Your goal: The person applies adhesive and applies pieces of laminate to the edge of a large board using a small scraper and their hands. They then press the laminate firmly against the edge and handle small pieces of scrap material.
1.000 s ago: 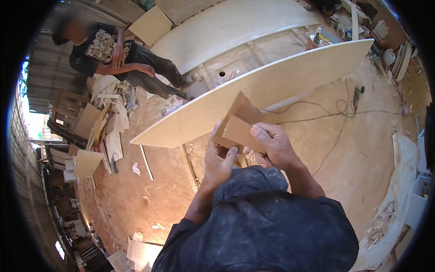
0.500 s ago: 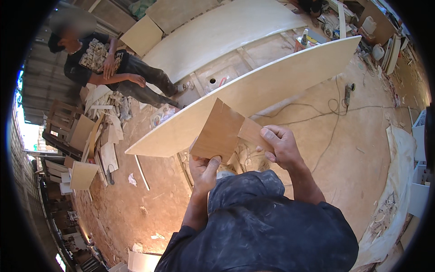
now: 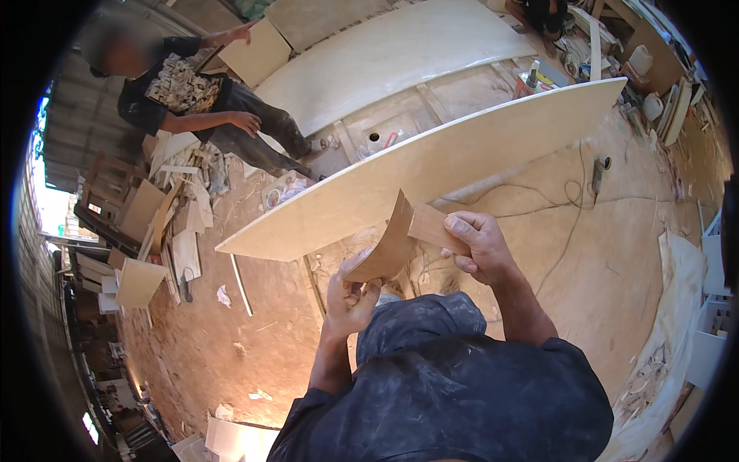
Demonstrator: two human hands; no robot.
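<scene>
My left hand (image 3: 354,300) is closed on the lower end of a thin brown sheet (image 3: 391,248), which bends upward in a curve, like sandpaper or veneer. Pinched between the fingers and thumb of my right hand (image 3: 486,245) is a smaller, rectangular brown piece (image 3: 433,228). Its left end is close to the sheet's edge; whether the two touch, I cannot tell. Both pieces are held up in front of my body. Just beyond them stretches a long, pale panel (image 3: 493,154).
Another person (image 3: 208,100) stands at the far left, behind the panel. A corded power tool (image 3: 598,177) lies on the floor (image 3: 600,254) at the right, its cable looping. Wood offcuts (image 3: 185,181) are heaped at the left. A second large pale board (image 3: 400,65) lies farther back.
The brown sheet in my left hand has tilted and curled, showing a narrower face. My right hand has barely moved. The other person has stretched an arm out to the right.
</scene>
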